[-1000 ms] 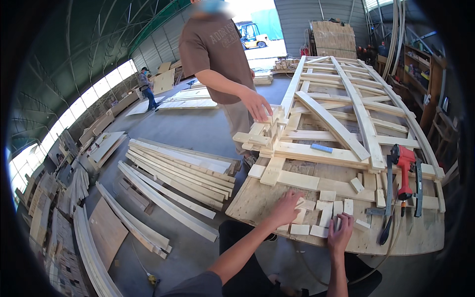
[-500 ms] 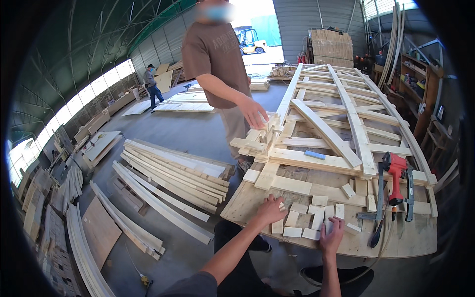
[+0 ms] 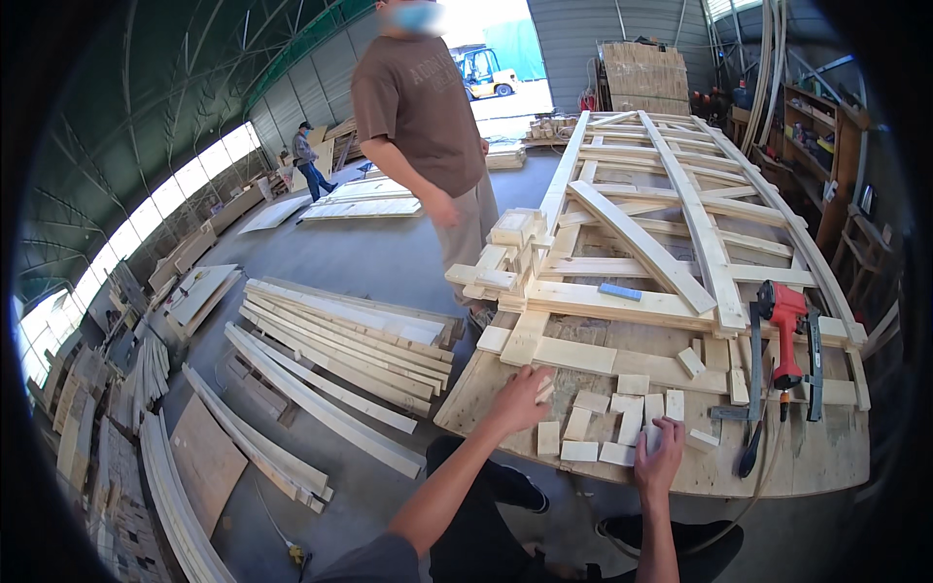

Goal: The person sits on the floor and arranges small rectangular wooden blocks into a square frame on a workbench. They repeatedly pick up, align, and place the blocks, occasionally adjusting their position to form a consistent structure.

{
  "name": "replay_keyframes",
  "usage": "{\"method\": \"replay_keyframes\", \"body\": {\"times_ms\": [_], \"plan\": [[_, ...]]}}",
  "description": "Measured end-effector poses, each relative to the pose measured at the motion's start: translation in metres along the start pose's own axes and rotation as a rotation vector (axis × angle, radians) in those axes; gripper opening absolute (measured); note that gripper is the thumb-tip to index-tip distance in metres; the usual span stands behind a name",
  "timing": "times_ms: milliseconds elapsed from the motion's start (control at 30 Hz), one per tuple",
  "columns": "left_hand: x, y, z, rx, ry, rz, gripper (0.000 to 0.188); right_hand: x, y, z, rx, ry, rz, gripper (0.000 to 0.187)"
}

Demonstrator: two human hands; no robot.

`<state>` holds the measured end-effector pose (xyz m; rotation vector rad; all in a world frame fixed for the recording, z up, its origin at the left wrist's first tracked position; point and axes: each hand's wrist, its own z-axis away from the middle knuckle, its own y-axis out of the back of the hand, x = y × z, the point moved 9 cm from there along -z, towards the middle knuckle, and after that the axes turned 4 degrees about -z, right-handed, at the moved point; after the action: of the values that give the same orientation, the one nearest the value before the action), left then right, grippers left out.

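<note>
Fingers curled, my left hand (image 3: 518,400) grips a small wood block (image 3: 545,391) just above the near left part of the plywood tabletop (image 3: 758,471). My right hand (image 3: 661,457) is at the front edge, its fingers closed around another pale block (image 3: 653,436) among the loose ones. Several short offcut blocks (image 3: 580,451) lie scattered between both hands. Behind them stretches a large wooden slatted frame (image 3: 671,194). A stack of blocks (image 3: 515,228) stands at its near left corner.
A red nail gun (image 3: 783,330) with a hose lies at right, beside a grey metal square (image 3: 753,374). A blue block (image 3: 620,291) rests on the frame. Long planks (image 3: 340,335) cover the floor at left. A co-worker in a brown shirt (image 3: 418,107) stands beyond the stack.
My left hand has moved slightly up and left with its block, away from the loose blocks. The co-worker's hand has withdrawn from the stack. My right hand stays among the blocks.
</note>
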<state>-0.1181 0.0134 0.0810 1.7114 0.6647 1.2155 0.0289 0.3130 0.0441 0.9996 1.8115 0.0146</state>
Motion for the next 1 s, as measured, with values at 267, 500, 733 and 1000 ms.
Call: {"method": "replay_keyframes", "body": {"times_ms": [267, 500, 733, 1000], "plan": [[0.023, -0.033, 0.047, -0.056, -0.045, -0.106, 0.065, -0.003, -0.002, 0.0, 0.004, 0.01, 0.013, 0.031], [0.027, -0.046, 0.048, -0.106, 0.083, -0.183, 0.066, -0.004, 0.001, 0.0, 0.008, 0.012, 0.01, 0.031], [0.033, -0.046, 0.044, -0.201, 0.089, -0.206, 0.064, -0.006, 0.0, -0.001, 0.021, 0.006, 0.018, 0.031], [0.023, -0.029, 0.03, -0.126, -0.008, -0.244, 0.064, -0.004, -0.001, 0.0, 0.015, 0.016, 0.038, 0.031]]}}
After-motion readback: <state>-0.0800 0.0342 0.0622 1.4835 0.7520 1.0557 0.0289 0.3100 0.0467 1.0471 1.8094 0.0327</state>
